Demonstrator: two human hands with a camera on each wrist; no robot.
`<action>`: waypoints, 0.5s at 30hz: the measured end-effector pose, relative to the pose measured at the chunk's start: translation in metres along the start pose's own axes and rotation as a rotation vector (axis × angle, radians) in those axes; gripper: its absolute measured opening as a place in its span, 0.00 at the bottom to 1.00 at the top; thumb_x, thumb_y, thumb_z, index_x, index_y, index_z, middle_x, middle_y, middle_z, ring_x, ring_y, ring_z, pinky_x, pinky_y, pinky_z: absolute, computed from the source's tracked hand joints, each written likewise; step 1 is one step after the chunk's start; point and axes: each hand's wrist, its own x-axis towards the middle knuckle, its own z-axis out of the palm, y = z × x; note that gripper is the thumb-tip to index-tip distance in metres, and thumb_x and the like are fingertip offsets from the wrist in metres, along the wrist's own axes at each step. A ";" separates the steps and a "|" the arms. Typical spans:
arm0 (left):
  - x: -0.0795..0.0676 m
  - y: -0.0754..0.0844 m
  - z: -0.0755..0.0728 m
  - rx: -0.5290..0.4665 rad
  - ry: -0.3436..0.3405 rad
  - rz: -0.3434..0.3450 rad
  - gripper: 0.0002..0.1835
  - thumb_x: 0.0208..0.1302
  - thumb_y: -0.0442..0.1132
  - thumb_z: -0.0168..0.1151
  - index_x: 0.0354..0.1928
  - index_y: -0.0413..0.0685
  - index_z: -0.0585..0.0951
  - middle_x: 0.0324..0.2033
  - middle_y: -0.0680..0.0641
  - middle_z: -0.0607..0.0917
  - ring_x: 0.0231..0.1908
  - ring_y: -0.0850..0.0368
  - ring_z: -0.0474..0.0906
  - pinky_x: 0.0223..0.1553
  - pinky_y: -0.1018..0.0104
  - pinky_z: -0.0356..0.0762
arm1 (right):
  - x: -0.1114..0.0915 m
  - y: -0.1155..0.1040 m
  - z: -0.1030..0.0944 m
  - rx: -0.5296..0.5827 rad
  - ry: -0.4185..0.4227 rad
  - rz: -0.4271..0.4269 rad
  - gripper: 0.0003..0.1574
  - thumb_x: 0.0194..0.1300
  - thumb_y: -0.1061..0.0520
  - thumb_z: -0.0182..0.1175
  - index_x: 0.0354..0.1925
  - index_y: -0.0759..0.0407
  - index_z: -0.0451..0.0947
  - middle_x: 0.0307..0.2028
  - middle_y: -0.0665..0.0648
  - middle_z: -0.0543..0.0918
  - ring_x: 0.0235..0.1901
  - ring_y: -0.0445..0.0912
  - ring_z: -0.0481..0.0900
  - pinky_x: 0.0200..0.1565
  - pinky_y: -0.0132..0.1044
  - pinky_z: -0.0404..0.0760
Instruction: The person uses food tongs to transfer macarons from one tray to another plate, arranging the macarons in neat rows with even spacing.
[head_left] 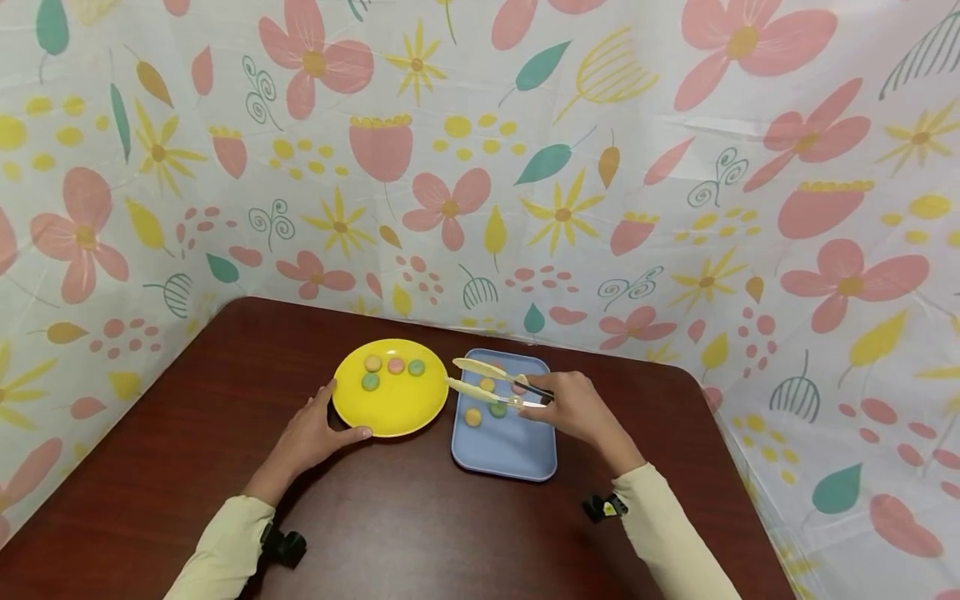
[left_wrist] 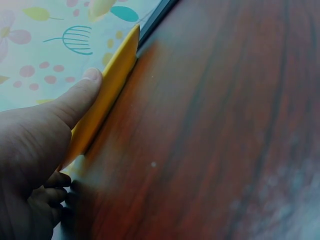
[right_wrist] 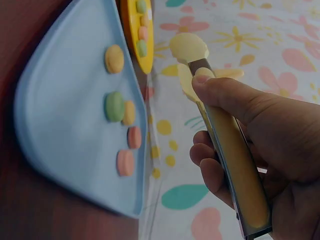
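From the left wrist view alone, the plate [left_wrist: 114,82] appears edge-on.

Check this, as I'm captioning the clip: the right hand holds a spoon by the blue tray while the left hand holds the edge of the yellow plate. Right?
Not quite: the right hand holds tongs, not a spoon; the head view shows them clearly, spread open. The rest stands: they are by the blue tray, and the left hand holds the edge of the yellow plate.
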 end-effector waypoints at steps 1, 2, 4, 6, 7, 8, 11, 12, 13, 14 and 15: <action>0.000 0.000 0.000 -0.001 0.001 0.002 0.69 0.53 0.70 0.72 0.82 0.41 0.44 0.77 0.29 0.55 0.74 0.22 0.49 0.68 0.26 0.56 | -0.003 0.003 0.000 0.005 0.001 0.008 0.37 0.56 0.45 0.78 0.61 0.57 0.83 0.21 0.48 0.78 0.22 0.41 0.68 0.24 0.33 0.67; 0.000 0.001 0.000 -0.001 0.001 0.003 0.69 0.53 0.70 0.72 0.82 0.41 0.44 0.77 0.29 0.55 0.74 0.22 0.49 0.68 0.26 0.56 | -0.006 0.005 0.001 0.007 0.003 0.016 0.37 0.56 0.45 0.78 0.61 0.57 0.83 0.23 0.48 0.80 0.22 0.41 0.69 0.24 0.33 0.68; 0.000 0.000 0.000 0.002 -0.002 0.001 0.69 0.53 0.70 0.72 0.82 0.41 0.43 0.77 0.29 0.55 0.74 0.22 0.49 0.68 0.26 0.56 | -0.011 0.010 0.003 0.011 0.005 0.029 0.37 0.56 0.45 0.78 0.61 0.58 0.83 0.27 0.49 0.83 0.24 0.41 0.70 0.26 0.33 0.69; 0.000 0.000 0.000 0.005 -0.005 -0.008 0.70 0.53 0.70 0.72 0.82 0.40 0.43 0.77 0.29 0.54 0.74 0.21 0.48 0.67 0.25 0.57 | -0.016 0.013 0.006 0.012 0.003 0.042 0.37 0.56 0.45 0.78 0.60 0.58 0.83 0.32 0.51 0.86 0.25 0.41 0.71 0.26 0.33 0.69; -0.001 0.000 0.000 0.007 -0.006 -0.012 0.70 0.52 0.71 0.72 0.82 0.40 0.43 0.77 0.29 0.54 0.74 0.21 0.48 0.67 0.25 0.57 | -0.019 0.015 0.007 0.013 0.003 0.044 0.37 0.56 0.45 0.78 0.60 0.59 0.83 0.34 0.53 0.87 0.26 0.41 0.71 0.26 0.33 0.69; -0.001 0.000 0.000 0.010 -0.007 -0.017 0.70 0.52 0.71 0.72 0.81 0.39 0.44 0.77 0.28 0.54 0.74 0.21 0.48 0.67 0.25 0.57 | -0.021 0.016 0.007 0.013 0.006 0.049 0.37 0.56 0.45 0.78 0.60 0.59 0.83 0.36 0.54 0.88 0.26 0.41 0.71 0.26 0.33 0.68; -0.001 0.001 0.000 0.015 -0.005 -0.020 0.70 0.52 0.71 0.72 0.81 0.39 0.44 0.77 0.28 0.54 0.74 0.21 0.48 0.67 0.25 0.57 | -0.029 0.021 0.008 0.014 0.021 0.056 0.37 0.56 0.45 0.78 0.60 0.60 0.83 0.43 0.58 0.89 0.27 0.42 0.72 0.27 0.34 0.68; -0.001 0.001 -0.001 0.014 -0.004 -0.024 0.70 0.52 0.71 0.72 0.82 0.39 0.44 0.77 0.28 0.54 0.74 0.21 0.48 0.68 0.26 0.57 | -0.032 0.022 0.009 0.012 0.027 0.058 0.37 0.56 0.45 0.78 0.60 0.61 0.83 0.45 0.60 0.89 0.28 0.42 0.73 0.27 0.34 0.70; -0.001 0.001 -0.001 0.016 -0.006 -0.023 0.70 0.52 0.71 0.72 0.81 0.39 0.44 0.77 0.28 0.54 0.74 0.21 0.48 0.68 0.26 0.57 | -0.034 0.024 0.009 0.006 0.032 0.060 0.38 0.56 0.45 0.78 0.60 0.61 0.83 0.47 0.60 0.89 0.30 0.42 0.76 0.29 0.35 0.72; 0.000 0.002 -0.001 0.020 -0.006 -0.022 0.70 0.52 0.72 0.72 0.81 0.39 0.44 0.77 0.28 0.54 0.74 0.21 0.48 0.67 0.26 0.57 | -0.037 0.026 0.010 0.003 0.035 0.065 0.38 0.56 0.45 0.78 0.60 0.61 0.83 0.48 0.61 0.89 0.32 0.43 0.78 0.30 0.35 0.74; 0.000 0.002 -0.001 0.023 -0.007 -0.022 0.70 0.52 0.72 0.71 0.81 0.39 0.43 0.77 0.28 0.54 0.74 0.21 0.48 0.67 0.26 0.57 | -0.040 0.028 0.011 0.000 0.037 0.069 0.38 0.56 0.45 0.78 0.60 0.61 0.83 0.50 0.61 0.88 0.35 0.44 0.81 0.32 0.36 0.77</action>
